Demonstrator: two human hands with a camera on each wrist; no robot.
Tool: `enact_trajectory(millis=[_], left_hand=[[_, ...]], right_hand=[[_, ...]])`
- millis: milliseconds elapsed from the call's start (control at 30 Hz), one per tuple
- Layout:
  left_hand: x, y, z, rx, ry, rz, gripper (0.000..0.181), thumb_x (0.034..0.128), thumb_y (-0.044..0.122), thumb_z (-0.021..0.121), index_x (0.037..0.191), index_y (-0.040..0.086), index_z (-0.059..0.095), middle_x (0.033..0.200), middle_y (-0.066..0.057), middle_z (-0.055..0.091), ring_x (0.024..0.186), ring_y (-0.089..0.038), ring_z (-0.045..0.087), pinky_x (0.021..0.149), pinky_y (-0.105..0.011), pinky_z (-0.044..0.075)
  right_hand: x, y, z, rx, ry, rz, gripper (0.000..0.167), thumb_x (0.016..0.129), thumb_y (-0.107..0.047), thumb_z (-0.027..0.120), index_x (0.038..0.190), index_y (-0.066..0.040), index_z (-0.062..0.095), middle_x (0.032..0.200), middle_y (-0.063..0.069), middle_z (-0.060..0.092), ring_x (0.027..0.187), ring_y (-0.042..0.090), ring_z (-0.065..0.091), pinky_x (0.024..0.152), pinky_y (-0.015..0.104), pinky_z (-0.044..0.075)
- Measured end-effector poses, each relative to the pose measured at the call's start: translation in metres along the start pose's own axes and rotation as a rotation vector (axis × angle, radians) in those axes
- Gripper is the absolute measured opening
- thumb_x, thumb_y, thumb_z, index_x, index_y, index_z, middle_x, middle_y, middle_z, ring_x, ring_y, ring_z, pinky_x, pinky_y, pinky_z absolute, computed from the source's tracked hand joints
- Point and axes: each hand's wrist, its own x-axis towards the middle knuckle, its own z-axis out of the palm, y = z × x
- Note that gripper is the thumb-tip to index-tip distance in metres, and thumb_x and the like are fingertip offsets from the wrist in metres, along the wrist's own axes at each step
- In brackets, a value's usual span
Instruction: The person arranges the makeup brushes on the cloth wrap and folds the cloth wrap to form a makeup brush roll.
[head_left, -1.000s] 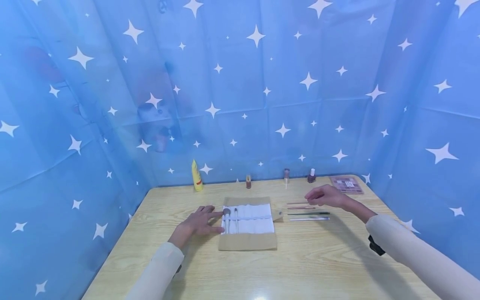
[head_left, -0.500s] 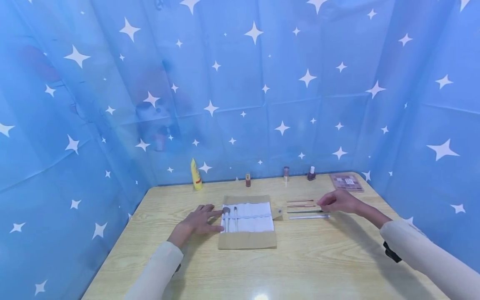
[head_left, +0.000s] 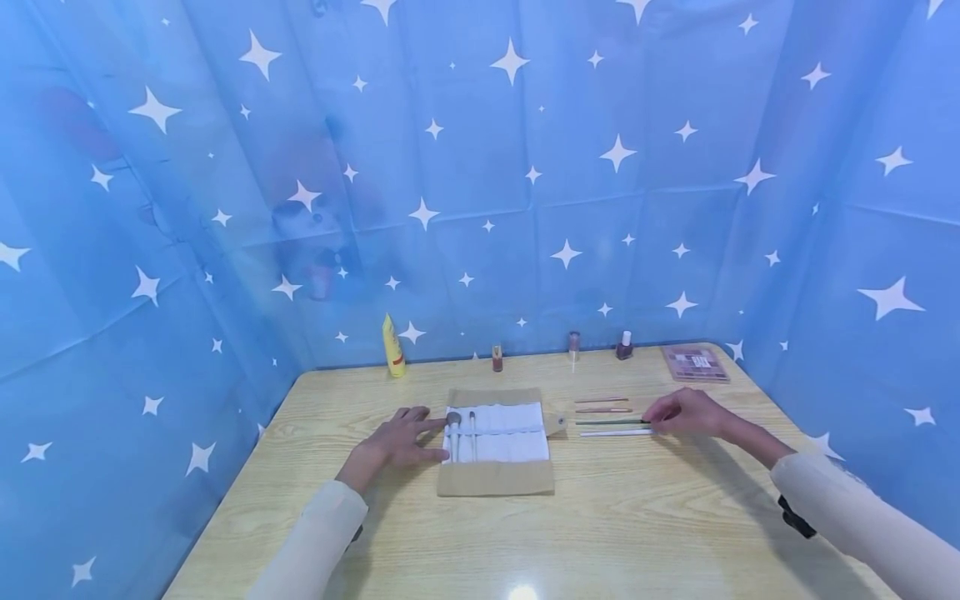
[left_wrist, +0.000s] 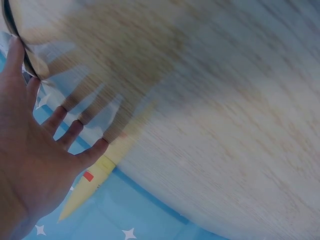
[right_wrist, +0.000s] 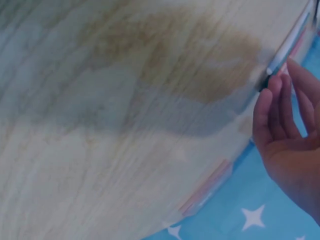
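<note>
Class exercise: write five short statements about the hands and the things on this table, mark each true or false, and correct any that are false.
1. The left hand touches the left edge of the open brush roll. True.
2. Five makeup brushes sit in the roll. False: two makeup brushes show there, towards its left side.
3. In the head view, the white-capped nail polish bottle stands left of the eyeshadow palette. True.
4. The yellow tube lies flat. False: the yellow tube stands upright near the back edge of the table.
5. The right hand is at the right ends of the green stick and the white stick. True.
</note>
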Motion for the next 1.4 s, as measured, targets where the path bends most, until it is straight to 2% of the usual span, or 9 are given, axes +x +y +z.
enact_trajectory(millis=[267, 567, 767, 833, 900, 1000, 1167, 1267, 1400], left_hand=[[-0.001, 0.001, 0.001, -0.002, 0.000, -0.013, 0.076, 0.0912, 0.074, 0.060, 0.157, 0.038, 0.046, 0.167, -0.009, 0.033, 0.153, -0.039, 0.026, 0.116, -0.067, 0.033], [-0.001, 0.001, 0.001, -0.004, 0.008, 0.001, 0.076, 0.0918, 0.073, 0.060, 0.157, 0.037, 0.046, 0.167, -0.010, 0.032, 0.153, -0.040, 0.027, 0.116, -0.067, 0.032], [-0.001, 0.001, 0.000, 0.002, 0.008, 0.009, 0.076, 0.0924, 0.072, 0.061, 0.157, 0.036, 0.046, 0.167, -0.011, 0.033, 0.153, -0.040, 0.027, 0.116, -0.067, 0.033], [-0.002, 0.001, 0.000, 0.005, 0.010, 0.009, 0.076, 0.0926, 0.072, 0.061, 0.157, 0.036, 0.046, 0.167, -0.012, 0.033, 0.153, -0.039, 0.028, 0.116, -0.067, 0.034], [-0.002, 0.001, 0.000, 0.009, 0.009, 0.009, 0.076, 0.0927, 0.072, 0.061, 0.158, 0.036, 0.045, 0.167, -0.011, 0.033, 0.153, -0.039, 0.028, 0.116, -0.067, 0.034], [-0.002, 0.001, 0.000, 0.009, 0.010, 0.008, 0.075, 0.0927, 0.072, 0.061, 0.157, 0.036, 0.046, 0.167, -0.011, 0.033, 0.153, -0.039, 0.028, 0.115, -0.067, 0.034], [-0.002, 0.000, 0.001, 0.004, 0.009, 0.011, 0.076, 0.0927, 0.072, 0.060, 0.158, 0.036, 0.045, 0.167, -0.012, 0.033, 0.153, -0.039, 0.028, 0.115, -0.067, 0.033], [-0.002, 0.000, 0.001, 0.001, 0.012, 0.015, 0.076, 0.0927, 0.072, 0.060, 0.158, 0.036, 0.045, 0.167, -0.012, 0.033, 0.153, -0.040, 0.028, 0.115, -0.068, 0.033], [-0.003, 0.001, 0.000, -0.002, 0.018, 0.016, 0.075, 0.0931, 0.071, 0.060, 0.157, 0.036, 0.046, 0.167, -0.012, 0.033, 0.153, -0.040, 0.028, 0.115, -0.067, 0.033]], right_hand=[[-0.003, 0.005, 0.008, -0.054, 0.036, 0.016, 0.019, 0.089, -0.007, 0.081, 0.102, 0.006, 0.077, 0.092, 0.013, 0.078, 0.081, 0.014, 0.073, 0.069, 0.021, 0.058], [-0.006, 0.004, 0.016, -0.103, 0.066, 0.026, 0.008, 0.088, -0.007, 0.083, 0.093, -0.002, 0.080, 0.084, 0.005, 0.077, 0.072, 0.011, 0.068, 0.062, 0.019, 0.050], [-0.005, 0.007, 0.013, -0.113, 0.072, -0.072, 0.006, 0.088, -0.006, 0.082, 0.093, -0.003, 0.079, 0.085, 0.006, 0.077, 0.073, 0.011, 0.071, 0.063, 0.019, 0.053], [-0.004, 0.007, 0.010, -0.084, 0.064, -0.103, 0.007, 0.090, -0.005, 0.080, 0.096, 0.000, 0.078, 0.088, 0.009, 0.078, 0.076, 0.013, 0.072, 0.065, 0.020, 0.055], [-0.004, 0.005, 0.005, -0.023, 0.043, -0.098, 0.011, 0.094, -0.004, 0.076, 0.102, 0.003, 0.077, 0.092, 0.012, 0.078, 0.079, 0.014, 0.073, 0.066, 0.022, 0.057], [-0.002, -0.002, -0.003, 0.107, -0.006, -0.040, 0.019, 0.099, -0.006, 0.070, 0.112, 0.008, 0.072, 0.100, 0.021, 0.076, 0.086, 0.017, 0.073, 0.071, 0.028, 0.060], [0.002, -0.014, -0.011, 0.288, -0.058, 0.064, 0.029, 0.104, -0.010, 0.063, 0.125, 0.010, 0.065, 0.111, 0.029, 0.072, 0.099, 0.023, 0.074, 0.083, 0.039, 0.062], [0.006, -0.020, -0.013, 0.339, -0.062, 0.075, 0.033, 0.106, -0.010, 0.061, 0.130, 0.013, 0.060, 0.116, 0.031, 0.071, 0.104, 0.024, 0.075, 0.087, 0.042, 0.061], [0.014, -0.027, -0.012, 0.356, -0.051, 0.057, 0.036, 0.107, -0.010, 0.059, 0.133, 0.014, 0.057, 0.117, 0.029, 0.071, 0.107, 0.024, 0.074, 0.090, 0.043, 0.060]])
